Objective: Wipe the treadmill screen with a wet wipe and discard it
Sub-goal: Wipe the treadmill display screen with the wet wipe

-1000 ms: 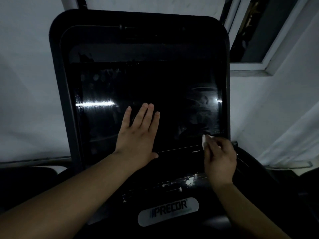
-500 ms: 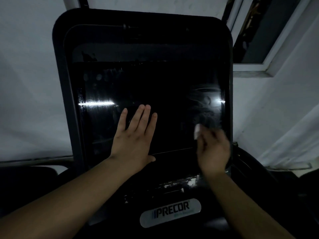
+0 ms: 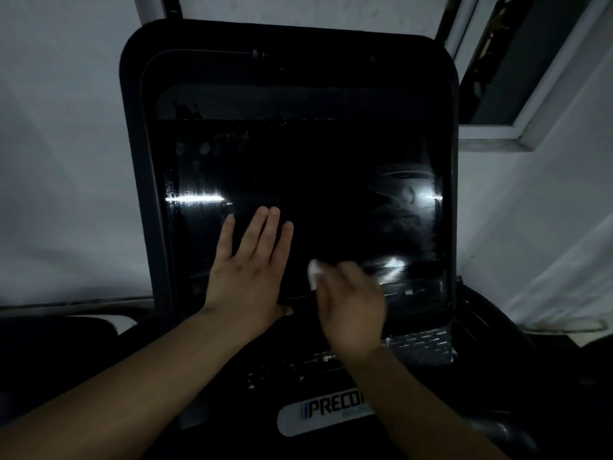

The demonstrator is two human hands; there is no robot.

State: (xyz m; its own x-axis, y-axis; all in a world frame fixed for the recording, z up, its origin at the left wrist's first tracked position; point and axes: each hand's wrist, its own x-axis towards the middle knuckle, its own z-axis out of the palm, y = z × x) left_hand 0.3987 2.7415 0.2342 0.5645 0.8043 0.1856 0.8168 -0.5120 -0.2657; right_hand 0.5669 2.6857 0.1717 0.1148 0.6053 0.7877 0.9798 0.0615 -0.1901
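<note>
The treadmill screen [image 3: 331,194] is a large black glossy panel in a dark frame, filling the middle of the head view. Streaky wet smears show on its right side. My left hand [image 3: 248,270] lies flat on the lower left of the glass, fingers apart and pointing up. My right hand [image 3: 351,307] is blurred, pressed near the bottom edge of the screen just right of the left hand. It is closed on a small white wet wipe [image 3: 313,273] that sticks out at its fingertips against the glass.
Below the screen runs a dusty strip of console buttons [image 3: 421,346] and a white PRECOR badge [image 3: 321,413]. A white wall stands behind, and a window frame [image 3: 517,127] sits at the upper right. Dark console handles flank the bottom corners.
My right hand has swept the wipe leftward along the screen's lower edge, from the bottom right corner toward the left hand. The left hand has stayed flat on the glass.
</note>
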